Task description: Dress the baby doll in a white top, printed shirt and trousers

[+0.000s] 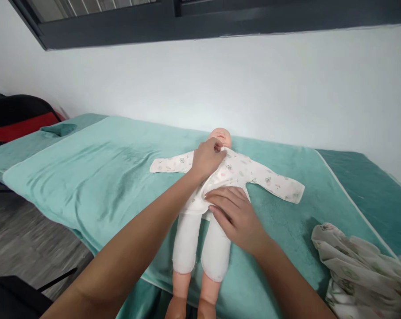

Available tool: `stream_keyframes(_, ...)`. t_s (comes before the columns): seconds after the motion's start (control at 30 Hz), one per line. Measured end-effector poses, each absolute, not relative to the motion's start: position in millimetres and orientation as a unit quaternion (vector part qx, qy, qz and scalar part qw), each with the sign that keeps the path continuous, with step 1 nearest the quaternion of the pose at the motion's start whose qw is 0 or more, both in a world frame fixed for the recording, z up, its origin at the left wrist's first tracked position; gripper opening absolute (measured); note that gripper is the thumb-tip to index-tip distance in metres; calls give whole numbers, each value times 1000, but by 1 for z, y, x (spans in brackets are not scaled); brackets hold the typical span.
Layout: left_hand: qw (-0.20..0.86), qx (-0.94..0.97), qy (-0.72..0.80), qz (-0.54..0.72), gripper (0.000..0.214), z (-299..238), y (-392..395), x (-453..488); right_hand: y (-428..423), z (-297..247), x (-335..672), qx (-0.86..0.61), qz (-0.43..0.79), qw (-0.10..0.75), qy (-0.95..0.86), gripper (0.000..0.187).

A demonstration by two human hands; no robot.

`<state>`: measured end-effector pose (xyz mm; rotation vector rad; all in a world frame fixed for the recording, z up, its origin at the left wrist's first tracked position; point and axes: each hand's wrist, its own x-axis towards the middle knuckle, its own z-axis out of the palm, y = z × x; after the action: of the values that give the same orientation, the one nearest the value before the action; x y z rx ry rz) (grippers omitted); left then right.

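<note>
A baby doll [215,288] lies on its back on the green-covered bed, its head toward the wall. It wears a white printed baby shirt [233,166] with both sleeves spread out to the sides. My left hand [207,158] is at the neckline just below the doll's chin, its fingers closed on the shirt's collar edge. Lower down, my right hand [235,215] has thumb and fingers pinched on the shirt front near the waist. White fabric covers the doll's thighs, while its lower legs show bare. The left hand and forearm hide part of the shirt.
A crumpled printed cloth [356,261] lies on the bed at the lower right. Green sheets [87,177] with loose wrinkles cover the bed. Behind it runs a white wall [287,88] below a dark window frame [220,20]. A black and red chair [21,117] stands at the left.
</note>
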<state>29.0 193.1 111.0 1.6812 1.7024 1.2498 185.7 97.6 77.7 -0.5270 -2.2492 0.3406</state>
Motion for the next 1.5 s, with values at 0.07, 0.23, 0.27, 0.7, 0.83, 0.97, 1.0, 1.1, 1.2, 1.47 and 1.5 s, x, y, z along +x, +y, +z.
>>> stream_keyframes(0.07, 218, 608, 620, 445, 16, 110, 195, 29, 95, 77, 186, -197, 151, 384, -889, 22)
stream_keyframes(0.23, 261, 553, 598, 518, 28, 108, 200, 28, 92, 73, 187, -174, 186, 393, -883, 17)
stream_keyframes(0.27, 264, 540, 593, 536, 30, 108, 199, 27, 92, 72, 188, -180, 202, 407, -872, 15)
stream_keyframes(0.7, 41, 585, 725, 360, 47, 32, 118, -71, 125, 60, 214, -483, 401, 553, -548, 19)
stream_keyframes(0.83, 36, 540, 798, 263, 58, 26, 115, -111, 133, 53, 216, -525, 362, 527, -563, 20)
stream_keyframes(0.97, 47, 506, 827, 241, 57, 26, 121, -127, 120, 48, 216, -468, 258, 512, -673, 15)
stream_keyframes(1.0, 50, 506, 828, 236, 57, 25, 123, -128, 115, 48, 216, -436, 222, 506, -710, 12)
stream_keyframes(1.1, 51, 518, 821, 236, 57, 24, 127, -131, 96, 45, 215, -356, 143, 480, -789, 20)
stream_keyframes(1.2, 55, 516, 815, 258, 50, 23, 130, -137, 79, 42, 215, -347, 110, 464, -807, 31)
stream_keyframes(1.47, 43, 487, 812, 318, 43, 14, 135, -144, 64, 27, 219, -441, 34, 526, -726, 6)
stream_keyframes(1.5, 43, 491, 807, 327, 43, 13, 135, -145, 63, 25, 220, -454, 50, 544, -704, 4)
